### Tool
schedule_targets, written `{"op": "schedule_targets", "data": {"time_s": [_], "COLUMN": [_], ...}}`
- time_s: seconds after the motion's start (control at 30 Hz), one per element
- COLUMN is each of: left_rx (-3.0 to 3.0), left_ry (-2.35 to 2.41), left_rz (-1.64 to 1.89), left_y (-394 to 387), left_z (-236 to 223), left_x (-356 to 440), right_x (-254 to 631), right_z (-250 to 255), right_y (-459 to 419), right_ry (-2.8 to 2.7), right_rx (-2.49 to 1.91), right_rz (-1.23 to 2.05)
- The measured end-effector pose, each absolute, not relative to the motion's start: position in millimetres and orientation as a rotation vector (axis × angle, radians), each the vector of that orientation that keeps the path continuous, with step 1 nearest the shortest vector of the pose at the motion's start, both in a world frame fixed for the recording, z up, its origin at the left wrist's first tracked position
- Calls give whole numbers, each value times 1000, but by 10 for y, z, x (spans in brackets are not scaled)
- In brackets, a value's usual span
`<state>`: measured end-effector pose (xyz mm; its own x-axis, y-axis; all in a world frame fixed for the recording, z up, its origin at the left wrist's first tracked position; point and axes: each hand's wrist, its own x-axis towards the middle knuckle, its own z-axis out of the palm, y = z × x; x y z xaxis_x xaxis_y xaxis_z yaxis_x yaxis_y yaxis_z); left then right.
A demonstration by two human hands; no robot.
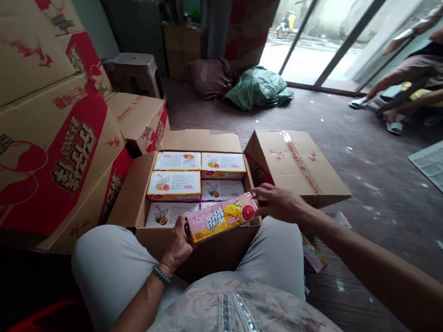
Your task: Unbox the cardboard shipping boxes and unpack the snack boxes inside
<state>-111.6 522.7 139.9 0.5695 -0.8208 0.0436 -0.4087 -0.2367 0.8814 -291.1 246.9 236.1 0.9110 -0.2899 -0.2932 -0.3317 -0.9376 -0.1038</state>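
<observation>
The floor bears an open carton. Above its six-o'clock edge, a small box extends nine-to-three o'clock. Left hand pinches the nine-o'clock end; right hand curls at three o'clock, grip indeterminable.

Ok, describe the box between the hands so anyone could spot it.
Find the central open carton. Over its near edge, between left hand and right hand, is a pink-and-yellow box. Unlike the packed boxes behind, mostly white on top, it shows large printed fruit.
</observation>
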Motion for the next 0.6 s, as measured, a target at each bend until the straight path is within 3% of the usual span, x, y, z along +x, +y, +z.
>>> {"op": "schedule_targets", "data": {"time_s": [0.1, 0.2, 0.5, 0.6], "left_rx": [1821, 1871, 2243, 2428], "left_ry": [-1048, -1112, -1110, -1071], "left_rz": [-588, -560, -242, -279], "left_y": [5169, 5104, 5090, 5006], "left_z": [1445, 1425, 1169, 1144], "left_x": [-1143, -1152, -821, -619], "right_x": [-2656, -2549, -3772, -4373], "right_z": [2325, 2253, 2825, 2643], "right_y": [2912, 3053, 2385, 1942], "right_ry": [158, 208, 1256, 1450], "right_rx": [-2866, -2844, -2857, -2774], "right_rz": [378, 393, 113, 197]}}
